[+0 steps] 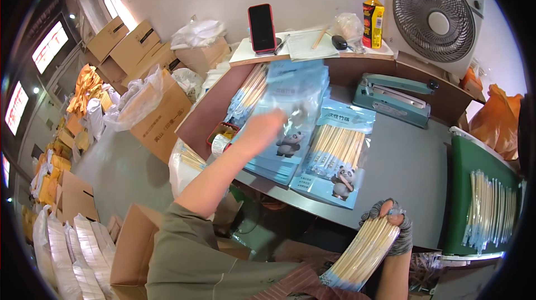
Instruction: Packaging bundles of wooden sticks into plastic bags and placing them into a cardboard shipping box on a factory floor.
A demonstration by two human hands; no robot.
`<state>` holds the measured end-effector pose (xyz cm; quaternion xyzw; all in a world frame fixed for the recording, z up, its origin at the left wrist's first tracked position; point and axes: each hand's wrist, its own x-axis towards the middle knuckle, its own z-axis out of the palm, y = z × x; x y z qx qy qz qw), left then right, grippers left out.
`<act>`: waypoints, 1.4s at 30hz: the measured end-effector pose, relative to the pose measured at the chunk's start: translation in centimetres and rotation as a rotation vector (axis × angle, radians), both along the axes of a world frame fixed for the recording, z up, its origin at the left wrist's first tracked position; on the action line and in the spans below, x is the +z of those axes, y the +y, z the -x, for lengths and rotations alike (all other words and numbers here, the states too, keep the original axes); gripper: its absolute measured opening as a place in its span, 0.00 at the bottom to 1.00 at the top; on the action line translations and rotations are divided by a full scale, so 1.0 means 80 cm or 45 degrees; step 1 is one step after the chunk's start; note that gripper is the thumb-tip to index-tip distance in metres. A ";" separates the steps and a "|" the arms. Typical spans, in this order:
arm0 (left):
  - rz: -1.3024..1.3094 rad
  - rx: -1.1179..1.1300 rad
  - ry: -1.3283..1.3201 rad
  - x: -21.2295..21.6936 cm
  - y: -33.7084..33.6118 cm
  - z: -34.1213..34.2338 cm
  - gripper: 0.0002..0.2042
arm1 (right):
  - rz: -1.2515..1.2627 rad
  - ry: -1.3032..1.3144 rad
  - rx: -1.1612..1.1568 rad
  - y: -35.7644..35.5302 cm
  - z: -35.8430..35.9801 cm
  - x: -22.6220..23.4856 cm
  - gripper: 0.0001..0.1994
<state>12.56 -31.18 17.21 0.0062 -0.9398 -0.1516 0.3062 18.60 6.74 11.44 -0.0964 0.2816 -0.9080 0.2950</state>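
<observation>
My right hand [400,229], in a grey striped glove with bare fingertips, is closed around a bundle of wrapped chopsticks [360,252] at the table's front edge. The bundle slants down to the left, its blue wrapper ends lowest. Smeared by motion, my bare left hand [268,128] is over a stack of flat blue plastic bags [296,82] printed with a panda; its fingers cannot be made out. Right of the stack lies a blue bag filled with chopsticks [336,146]. More wrapped chopsticks [248,94] lie behind my left hand.
A teal heat sealer [391,99] stands at the table's back right. Further right, a green surface [460,188] bears a row of wrapped chopsticks [490,210]. A shelf behind holds a phone [262,28], a bottle [373,20] and a mouse. Cardboard boxes [159,115] crowd the left.
</observation>
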 end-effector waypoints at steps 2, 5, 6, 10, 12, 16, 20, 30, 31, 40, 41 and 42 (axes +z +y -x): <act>0.459 -0.409 -0.913 -0.015 0.012 0.006 0.08 | 0.028 0.026 -0.016 0.012 -0.002 0.000 0.10; 0.438 -0.292 -0.620 -0.011 0.012 0.011 0.06 | 0.014 0.073 -0.045 0.033 -0.010 -0.010 0.10; 0.348 -0.210 -0.499 -0.005 0.017 0.012 0.07 | 0.011 0.071 -0.066 0.043 -0.015 -0.012 0.10; -0.150 -0.006 0.046 0.002 0.093 0.007 0.11 | 0.001 0.067 -0.115 0.070 -0.032 0.007 0.11; -0.116 -0.340 -0.344 -0.035 0.177 -0.005 0.13 | -0.136 0.055 -0.113 0.080 -0.042 0.017 0.11; 0.023 -0.991 -0.784 -0.132 0.295 -0.014 0.18 | -0.114 0.132 -0.114 0.096 -0.041 0.004 0.14; -0.474 -1.131 -0.795 -0.151 0.351 -0.019 0.14 | -0.173 0.180 -0.103 0.081 -0.026 -0.009 0.16; -0.883 -0.534 -0.478 -0.136 0.331 -0.032 0.07 | 0.075 -0.380 0.094 0.048 0.026 -0.069 0.12; -0.976 -0.571 -0.351 -0.135 0.329 -0.034 0.07 | -0.196 -0.305 -0.032 0.041 0.021 -0.051 0.12; -0.597 -0.892 0.179 -0.104 0.346 -0.057 0.09 | -0.984 0.006 -0.448 0.037 0.022 -0.074 0.20; -0.463 -0.952 0.304 -0.099 0.341 -0.069 0.10 | -0.982 -0.006 -0.428 0.033 0.012 -0.074 0.20; -0.399 -1.031 0.229 -0.094 0.333 -0.086 0.10 | -1.017 0.088 -0.425 0.034 -0.010 -0.066 0.19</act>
